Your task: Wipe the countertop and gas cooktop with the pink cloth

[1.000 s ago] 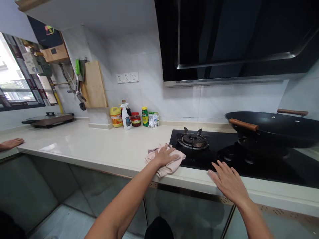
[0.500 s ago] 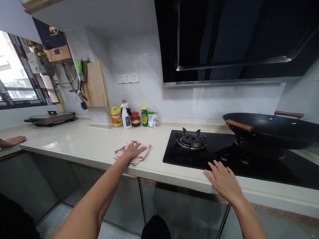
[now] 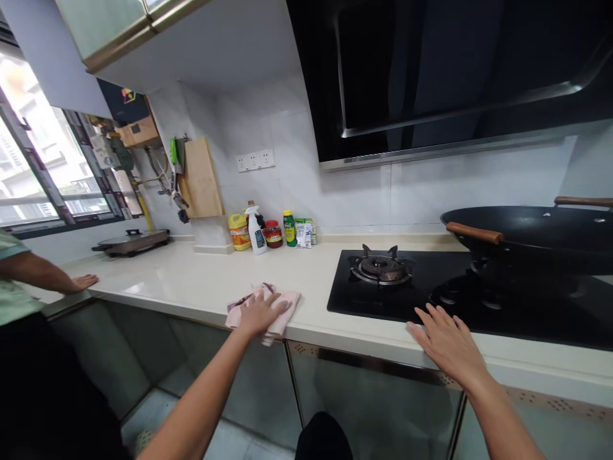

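Observation:
My left hand (image 3: 259,313) lies with its fingers spread on a crumpled pink cloth (image 3: 288,305), pressing it against the white countertop (image 3: 167,276). One corner of the cloth hangs over the counter's front edge. My right hand (image 3: 451,342) is open, palm down, by the front edge of the black gas stove (image 3: 364,304). It holds nothing; whether its palm touches the counter, I cannot tell.
Behind the cloth stand a yellow jug (image 3: 239,232), white spray bottle (image 3: 257,231), red-lidded jar (image 3: 273,235) and green bottle (image 3: 289,229). A wok (image 3: 536,239) covers the right burner. Another person's hand (image 3: 85,282) rests at the left; a range hood (image 3: 431,70) hangs overhead.
My left hand has drawn the cloth toward the counter's front edge, and part of it now hangs over. My view has shifted left, showing more of the other person. My right hand stays beside the stove.

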`<action>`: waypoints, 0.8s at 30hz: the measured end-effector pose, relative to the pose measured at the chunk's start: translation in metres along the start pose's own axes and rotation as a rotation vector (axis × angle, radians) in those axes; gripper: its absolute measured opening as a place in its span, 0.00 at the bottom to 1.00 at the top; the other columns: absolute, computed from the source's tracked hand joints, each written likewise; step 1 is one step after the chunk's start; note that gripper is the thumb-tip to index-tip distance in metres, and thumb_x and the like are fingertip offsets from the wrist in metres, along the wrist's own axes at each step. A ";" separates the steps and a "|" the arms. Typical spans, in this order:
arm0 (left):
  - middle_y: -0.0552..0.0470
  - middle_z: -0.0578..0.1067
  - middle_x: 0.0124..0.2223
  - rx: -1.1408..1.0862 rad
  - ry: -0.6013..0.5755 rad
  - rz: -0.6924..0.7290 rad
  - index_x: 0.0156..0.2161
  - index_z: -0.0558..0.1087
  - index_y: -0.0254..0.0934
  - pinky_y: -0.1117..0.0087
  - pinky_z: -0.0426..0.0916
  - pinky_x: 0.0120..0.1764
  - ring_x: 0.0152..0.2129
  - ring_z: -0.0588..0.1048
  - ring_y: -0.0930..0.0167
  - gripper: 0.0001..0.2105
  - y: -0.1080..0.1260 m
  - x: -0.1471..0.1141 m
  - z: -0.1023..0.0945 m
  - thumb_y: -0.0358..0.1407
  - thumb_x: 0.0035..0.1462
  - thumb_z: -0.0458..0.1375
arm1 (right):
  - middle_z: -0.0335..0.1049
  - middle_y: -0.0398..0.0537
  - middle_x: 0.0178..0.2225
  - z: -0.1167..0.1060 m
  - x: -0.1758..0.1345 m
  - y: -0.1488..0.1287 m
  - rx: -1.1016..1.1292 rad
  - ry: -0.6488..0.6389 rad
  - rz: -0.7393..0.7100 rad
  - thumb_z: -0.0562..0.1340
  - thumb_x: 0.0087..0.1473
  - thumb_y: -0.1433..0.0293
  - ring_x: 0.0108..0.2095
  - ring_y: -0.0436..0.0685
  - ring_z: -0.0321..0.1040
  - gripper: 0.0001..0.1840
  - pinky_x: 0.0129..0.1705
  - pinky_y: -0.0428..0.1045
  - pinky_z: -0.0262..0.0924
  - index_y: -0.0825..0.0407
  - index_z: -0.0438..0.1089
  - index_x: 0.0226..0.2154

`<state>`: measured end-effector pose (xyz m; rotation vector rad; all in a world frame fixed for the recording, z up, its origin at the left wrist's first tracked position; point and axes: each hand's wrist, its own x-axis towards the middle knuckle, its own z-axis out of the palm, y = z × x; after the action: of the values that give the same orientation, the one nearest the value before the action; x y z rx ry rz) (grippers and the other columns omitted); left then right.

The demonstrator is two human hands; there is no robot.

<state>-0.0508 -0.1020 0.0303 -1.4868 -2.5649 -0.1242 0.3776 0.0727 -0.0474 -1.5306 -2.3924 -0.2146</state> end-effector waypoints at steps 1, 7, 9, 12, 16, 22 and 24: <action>0.50 0.61 0.72 -0.024 -0.005 -0.007 0.64 0.67 0.59 0.40 0.54 0.61 0.66 0.59 0.48 0.28 0.012 -0.009 0.001 0.60 0.64 0.46 | 0.51 0.54 0.71 0.001 0.000 0.000 -0.006 0.000 0.001 0.43 0.65 0.48 0.72 0.66 0.45 0.39 0.70 0.65 0.41 0.51 0.59 0.68; 0.41 0.66 0.68 -0.154 0.222 0.209 0.62 0.73 0.52 0.41 0.54 0.63 0.66 0.60 0.48 0.28 0.108 -0.055 0.025 0.59 0.63 0.51 | 0.54 0.52 0.70 0.009 0.001 0.005 -0.025 0.021 -0.053 0.41 0.64 0.52 0.71 0.67 0.47 0.38 0.69 0.64 0.43 0.50 0.62 0.67; 0.40 0.68 0.66 -0.220 0.319 0.289 0.60 0.74 0.51 0.39 0.55 0.62 0.65 0.61 0.47 0.28 0.144 -0.065 0.040 0.60 0.60 0.55 | 0.56 0.50 0.70 0.014 0.001 0.008 -0.027 0.059 -0.062 0.41 0.63 0.53 0.71 0.66 0.48 0.38 0.69 0.64 0.44 0.50 0.63 0.67; 0.38 0.66 0.67 -0.295 0.497 0.439 0.60 0.73 0.50 0.36 0.57 0.59 0.65 0.60 0.44 0.30 0.198 -0.078 0.062 0.60 0.57 0.58 | 0.57 0.50 0.69 0.022 0.003 0.013 0.000 0.108 -0.055 0.41 0.63 0.53 0.70 0.65 0.50 0.37 0.68 0.65 0.46 0.49 0.64 0.66; 0.35 0.66 0.66 -0.338 0.583 0.652 0.58 0.74 0.49 0.37 0.62 0.55 0.63 0.62 0.45 0.31 0.251 -0.086 0.076 0.60 0.53 0.61 | 0.58 0.48 0.69 0.027 0.003 0.022 0.015 0.106 -0.112 0.42 0.63 0.56 0.70 0.64 0.50 0.35 0.68 0.64 0.46 0.46 0.66 0.64; 0.37 0.73 0.60 -0.314 0.616 0.759 0.59 0.72 0.49 0.46 0.67 0.52 0.58 0.69 0.48 0.34 0.239 -0.076 0.079 0.58 0.48 0.67 | 0.56 0.46 0.70 0.020 0.001 0.023 0.022 0.086 -0.104 0.39 0.65 0.55 0.71 0.62 0.49 0.36 0.69 0.63 0.46 0.46 0.63 0.66; 0.37 0.74 0.58 -0.283 0.648 0.789 0.61 0.71 0.49 0.47 0.66 0.53 0.58 0.70 0.50 0.34 0.213 -0.070 0.083 0.59 0.51 0.65 | 0.56 0.47 0.70 0.017 0.001 0.021 0.021 0.079 -0.087 0.39 0.66 0.53 0.71 0.62 0.48 0.36 0.69 0.63 0.45 0.47 0.62 0.67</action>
<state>0.1593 -0.0426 -0.0683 -2.0105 -1.3952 -0.7307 0.3939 0.0871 -0.0642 -1.3840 -2.3940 -0.2631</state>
